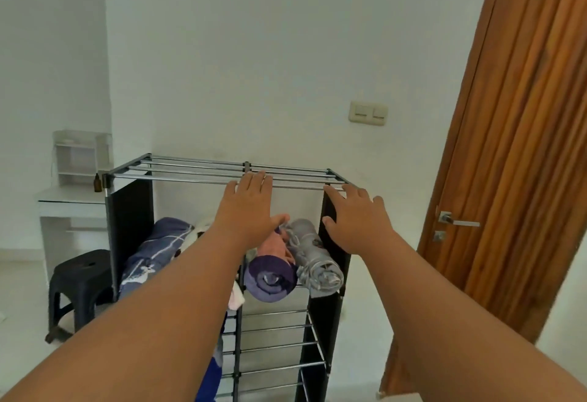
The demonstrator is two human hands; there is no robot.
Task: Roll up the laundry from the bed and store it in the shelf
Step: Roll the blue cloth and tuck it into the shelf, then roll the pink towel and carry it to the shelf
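Left hand (251, 205): is hovering flat and empty before the top rails of the shelf (190, 176).
Right hand (355, 214): is spreading open, gripping nothing, near the shelf's right edge.
Laundry: the grey roll (314, 255) and purple roll (273, 274) are lying side by side at the right wall, seemingly packed close to save room.

Your left hand (251, 208) and right hand (359, 220) hover at the open front of the shelf (130, 211), near the top bars (190, 176) that close the way from above. A purple roll (273, 278) and a grey roll (313, 252), touching, fill the right bay. A blue roll (152, 252) crowds the left. The lower right tiers (279, 328) offer free room. A stool (79, 271) stands just left of the shelf, a door (514, 147) to the right.
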